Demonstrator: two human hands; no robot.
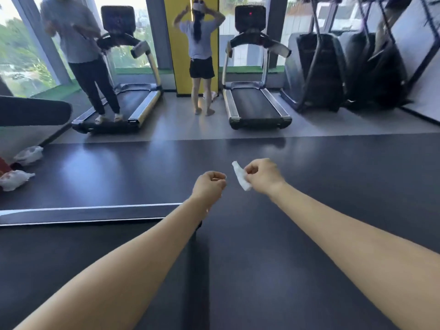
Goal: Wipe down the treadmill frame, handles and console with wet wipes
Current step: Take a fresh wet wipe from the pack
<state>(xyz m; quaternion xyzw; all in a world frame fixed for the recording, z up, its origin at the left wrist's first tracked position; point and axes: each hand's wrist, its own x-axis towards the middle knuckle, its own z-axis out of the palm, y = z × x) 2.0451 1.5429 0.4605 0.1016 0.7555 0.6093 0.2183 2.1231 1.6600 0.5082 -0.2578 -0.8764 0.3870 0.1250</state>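
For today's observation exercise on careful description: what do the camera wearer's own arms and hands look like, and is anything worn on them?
Both forearms are bare right to the bottom edge of the picture: no sleeves show. The left hand and right hand have no gloves, and no watch, bracelet or ring can be seen on the wrists or fingers that show. No markings are visible.

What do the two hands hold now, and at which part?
The right hand pinches a folded white wet wipe at its middle, along one long edge, so both ends stick out. The left hand is curled and holds nothing visible.
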